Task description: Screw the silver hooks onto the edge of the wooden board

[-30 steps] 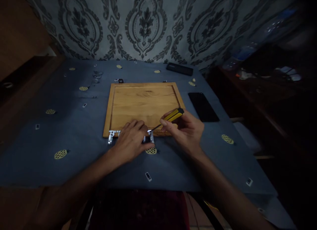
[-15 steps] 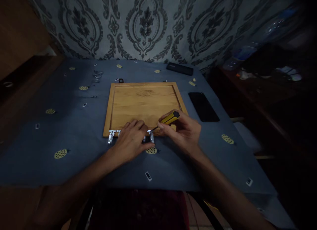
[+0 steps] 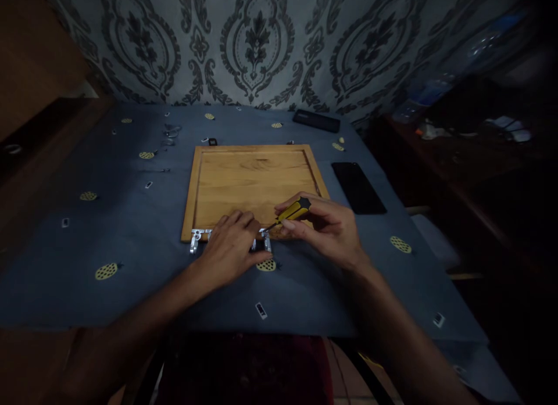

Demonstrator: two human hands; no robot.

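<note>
My right hand holds a yellow-and-black screwdriver, slanted down to the left. The screwdriver's tip meets a silver hinge on the near edge of a framed wooden panel. Across that same edge rests my left hand, its fingers on the wood and its thumb spread towards the lower end of the hinge. Another silver hinge is at the panel's near left corner. Between the two, more metal hardware is partly hidden under my left hand.
Right of the panel lies a black phone, with a dark flat case farther back. Small metal pieces are on the blue patterned tablecloth at left. A patterned wall borders the back. Plastic bottles stand on the right.
My right hand has turned slightly on the screwdriver, and its handle has shifted a little left and down. My left hand and the panel stay put.
</note>
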